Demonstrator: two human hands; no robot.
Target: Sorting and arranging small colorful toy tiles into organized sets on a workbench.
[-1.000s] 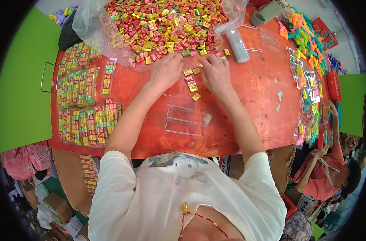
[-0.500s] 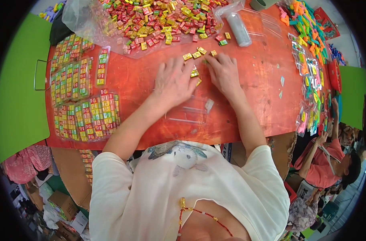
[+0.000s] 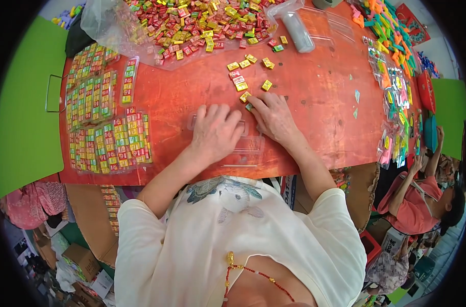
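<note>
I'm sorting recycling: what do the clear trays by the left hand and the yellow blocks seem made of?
Clear trays: probably glossy plastic; red table shows through, edges catch light. Yellow blocks: perhaps paper or film wrapping; printed faces look slightly shiny; cores hidden.

A small yellow block [image 3: 244, 97] was set at an angle on the tabletop [image 3: 325, 112], a green block [image 3: 249, 107] just beside it, both at the tips of the right fingers [image 3: 259, 105]. Clear, shallow plastic trays [image 3: 251, 145] were laid nearer its edge, partly covered by the left fingers [image 3: 220, 115].
</note>
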